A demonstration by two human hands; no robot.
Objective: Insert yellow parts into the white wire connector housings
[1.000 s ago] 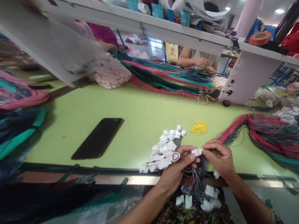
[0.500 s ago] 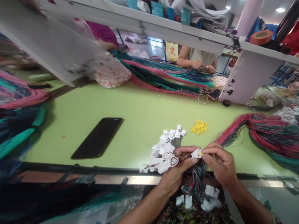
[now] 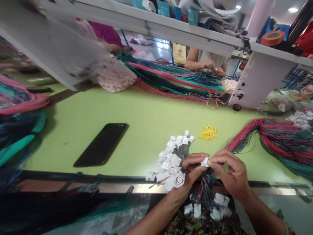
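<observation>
A white shelf (image 3: pixel 166 29) spans the green table (image 3: pixel 85 111); behind, a pale pillar (image 3: pixel 260 18), shiny floor (image 3: pixel 164 54) and lit ceiling lamps (image 3: pixel 292 10)

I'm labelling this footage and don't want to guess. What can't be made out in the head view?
All in the head view:
Yellow piece: too small and partly covered by the right hand; shape unclear.
White connector: partly hidden by the left hand.
Pink wires: blurred, cut off by the left edge.
Purple sleeve: wearer's upper body hidden behind the shelf.
</observation>
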